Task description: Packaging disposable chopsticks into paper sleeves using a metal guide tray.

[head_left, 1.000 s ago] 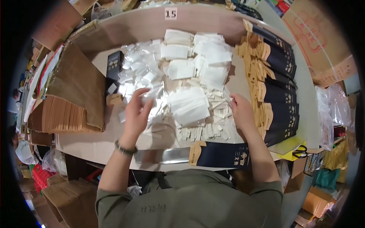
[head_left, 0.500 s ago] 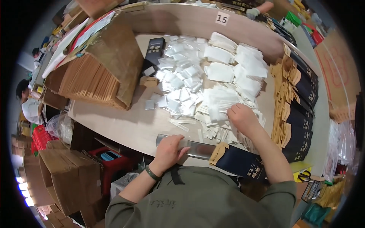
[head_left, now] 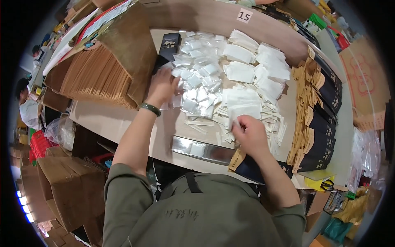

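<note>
My left hand (head_left: pixel 163 87) reaches over the small clear sachets (head_left: pixel 201 78) beside the cardboard box. Its fingers are apart and slightly blurred; what lies beneath them is hidden. My right hand (head_left: pixel 249 135) pinches the near edge of a white flat packet (head_left: pixel 243 103) at the front of the white packet piles. Along the table's near edge lies a shiny metal trough (head_left: pixel 183 145) with a small whitish sachet (head_left: pixel 197 149) on it. The trough's right end meets a dark blue pouch (head_left: pixel 252 169) with a tan top, partly covered by my right forearm.
A cardboard box (head_left: pixel 133 53) full of upright brown sheets stands at the left. Behind the sachets is a dark box (head_left: pixel 169 45). Dark pouches with tan tops (head_left: pixel 317 148) line the right side. A raised panel (head_left: pixel 193 18) borders the back; black-handled scissors (head_left: pixel 328 184) lie at the right corner.
My left hand has left the metal trough and moved up and left to the sachets. My right hand has come slightly nearer and left, now pinching a white packet.
</note>
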The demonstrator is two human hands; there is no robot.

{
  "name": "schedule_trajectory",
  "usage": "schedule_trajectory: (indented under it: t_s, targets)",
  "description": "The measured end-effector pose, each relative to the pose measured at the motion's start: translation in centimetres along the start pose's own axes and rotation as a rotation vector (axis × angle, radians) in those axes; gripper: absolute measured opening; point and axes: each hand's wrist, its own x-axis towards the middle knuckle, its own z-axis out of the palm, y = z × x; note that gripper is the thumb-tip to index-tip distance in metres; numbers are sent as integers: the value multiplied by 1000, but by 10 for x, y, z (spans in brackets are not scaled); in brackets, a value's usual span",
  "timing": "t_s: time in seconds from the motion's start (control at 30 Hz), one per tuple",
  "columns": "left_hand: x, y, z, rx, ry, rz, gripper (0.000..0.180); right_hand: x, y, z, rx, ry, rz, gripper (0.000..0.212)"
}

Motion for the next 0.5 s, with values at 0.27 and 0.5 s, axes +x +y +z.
schedule_trajectory:
  t_s: [0.27, 0.5]
  targets:
    - [-70, 41, -63, -99, 543, 387, 37, -42, -12, 60, -311, -228, -382, 11]
    - [-39, -107, -163, 260, 334, -288, 32, -51, -4, 69, -343, -273, -395, 20]
